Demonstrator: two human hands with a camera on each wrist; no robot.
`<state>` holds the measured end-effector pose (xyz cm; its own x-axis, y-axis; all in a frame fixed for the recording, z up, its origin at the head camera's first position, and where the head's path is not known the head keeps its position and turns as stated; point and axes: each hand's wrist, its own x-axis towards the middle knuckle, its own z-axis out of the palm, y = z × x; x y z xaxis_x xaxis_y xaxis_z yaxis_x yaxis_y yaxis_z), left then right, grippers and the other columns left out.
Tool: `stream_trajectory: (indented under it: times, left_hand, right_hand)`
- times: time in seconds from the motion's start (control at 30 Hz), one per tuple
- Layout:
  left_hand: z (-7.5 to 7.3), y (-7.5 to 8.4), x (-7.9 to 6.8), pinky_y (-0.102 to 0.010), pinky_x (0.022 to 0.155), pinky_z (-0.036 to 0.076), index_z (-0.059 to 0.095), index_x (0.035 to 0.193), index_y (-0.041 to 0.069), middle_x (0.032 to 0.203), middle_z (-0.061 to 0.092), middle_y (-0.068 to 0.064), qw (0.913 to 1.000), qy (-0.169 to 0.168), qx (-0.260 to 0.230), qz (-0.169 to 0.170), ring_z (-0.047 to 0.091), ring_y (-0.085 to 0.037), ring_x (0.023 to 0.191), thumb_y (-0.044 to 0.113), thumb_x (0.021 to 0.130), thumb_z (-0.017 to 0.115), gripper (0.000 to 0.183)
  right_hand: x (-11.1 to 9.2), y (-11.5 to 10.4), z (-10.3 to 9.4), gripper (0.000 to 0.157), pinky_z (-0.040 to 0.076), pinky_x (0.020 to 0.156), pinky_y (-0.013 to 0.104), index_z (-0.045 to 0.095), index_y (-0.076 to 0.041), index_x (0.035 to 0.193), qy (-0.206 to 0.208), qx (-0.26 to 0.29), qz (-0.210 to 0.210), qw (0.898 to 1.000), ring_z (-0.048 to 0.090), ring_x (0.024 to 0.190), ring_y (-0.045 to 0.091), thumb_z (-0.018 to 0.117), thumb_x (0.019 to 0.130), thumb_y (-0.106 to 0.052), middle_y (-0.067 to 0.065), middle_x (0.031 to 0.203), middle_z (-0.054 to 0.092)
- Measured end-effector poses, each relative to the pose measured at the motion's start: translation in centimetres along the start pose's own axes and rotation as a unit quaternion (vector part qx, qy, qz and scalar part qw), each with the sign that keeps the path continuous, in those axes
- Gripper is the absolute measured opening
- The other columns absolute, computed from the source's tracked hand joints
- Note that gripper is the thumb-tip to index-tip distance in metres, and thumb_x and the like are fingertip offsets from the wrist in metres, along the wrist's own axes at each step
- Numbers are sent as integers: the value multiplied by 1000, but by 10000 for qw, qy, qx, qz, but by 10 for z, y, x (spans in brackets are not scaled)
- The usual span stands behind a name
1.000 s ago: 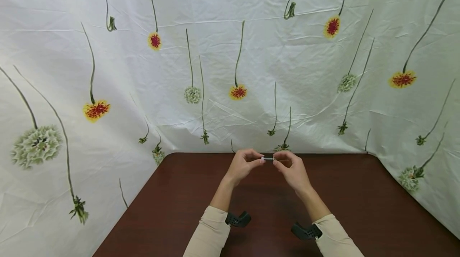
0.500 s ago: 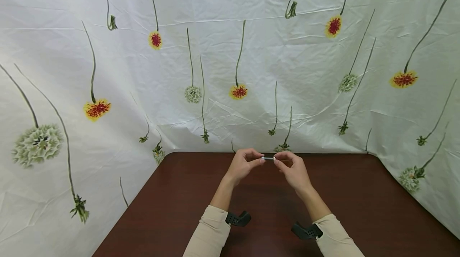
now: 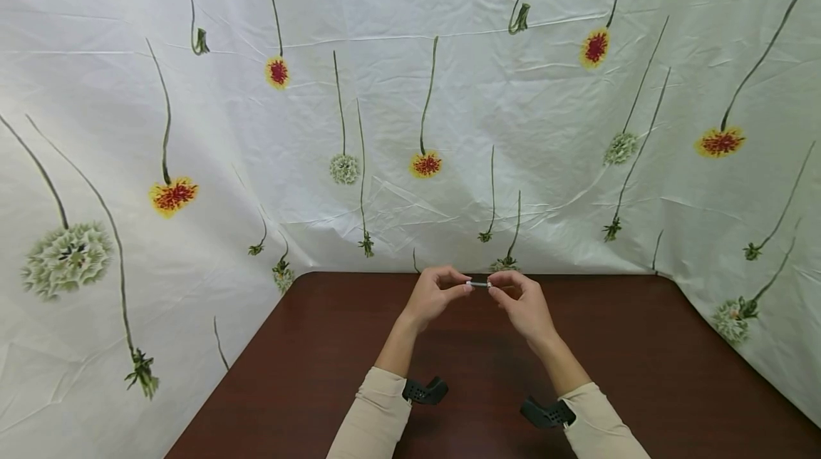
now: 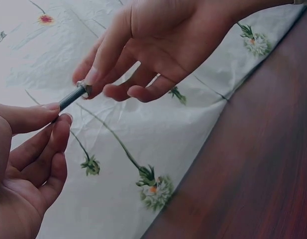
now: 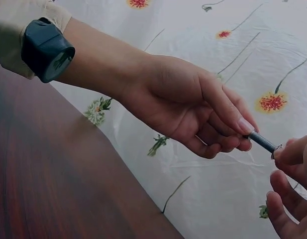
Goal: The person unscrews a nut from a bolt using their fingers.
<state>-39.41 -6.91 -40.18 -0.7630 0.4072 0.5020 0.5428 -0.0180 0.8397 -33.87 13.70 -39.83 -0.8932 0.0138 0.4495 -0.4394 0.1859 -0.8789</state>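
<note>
Between both hands, raised over the far part of the table, a thin threaded metal bolt point(image 3: 479, 284) lies roughly level. My left hand point(image 3: 428, 300) pinches one end of it between thumb and index finger, hiding that end. At the other end, the thumb and index finger of my right hand point(image 3: 522, 306) grip a small shiny nut point(image 4: 84, 88). Grey threads of the bolt point(image 5: 262, 142) show between the two sets of fingertips. The right hand's other fingers are loosely bent, away from the bolt.
A dark reddish-brown table point(image 3: 359, 345) lies below the hands. White cloth point(image 3: 398, 102) printed with flowers hangs behind it and along both sides. A black wrist device point(image 3: 426, 392) sits on the left wrist, and a similar black device point(image 3: 547, 413) on the right.
The right thumb and index finger have shifted very slightly at the nut. My left hand and the bolt stay in nearly the same place.
</note>
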Motion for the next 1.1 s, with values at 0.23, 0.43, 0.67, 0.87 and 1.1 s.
stream_trajectory:
  times: [0.23,0.43,0.67,0.87,1.1]
  left_hand:
    - [0,0,0,-49,84,57,76,105,-2,95,74,-19,10000,7,-15,12,70,-34,89,3,94,75,12]
    - [0,0,0,-63,87,52,76,105,-2,92,75,-12,9999,16,-101,6,69,-41,91,2,94,75,12]
    - [0,0,0,-66,88,50,75,106,-5,95,74,-22,9998,21,-183,1,67,-46,93,2,94,76,14]
    - [0,1,0,-70,90,47,73,109,-9,97,73,-24,9997,20,-260,-38,64,-53,97,0,95,74,17]
    - [0,0,0,-61,88,52,75,107,-5,98,72,-29,10000,39,-88,-23,67,-46,94,2,95,74,14]
  right_hand:
    - [0,1,2,24,58,80,39,72,1,120,61,-179,192,9996,65,93,22,70,102,-15,13,104,70]
    - [-1,-1,2,20,57,79,35,71,3,117,-36,-50,41,10000,66,96,26,70,100,-6,17,109,69]
    - [-2,-1,3,26,57,78,34,71,3,121,67,-7,116,9999,66,95,22,70,102,-14,19,111,69]
    - [-1,1,3,16,56,75,31,74,1,114,105,-96,49,9999,64,92,21,70,100,-7,18,107,69]
    - [-3,-5,3,27,57,80,36,71,1,124,-46,-84,101,9999,66,97,27,71,100,-11,15,112,70]
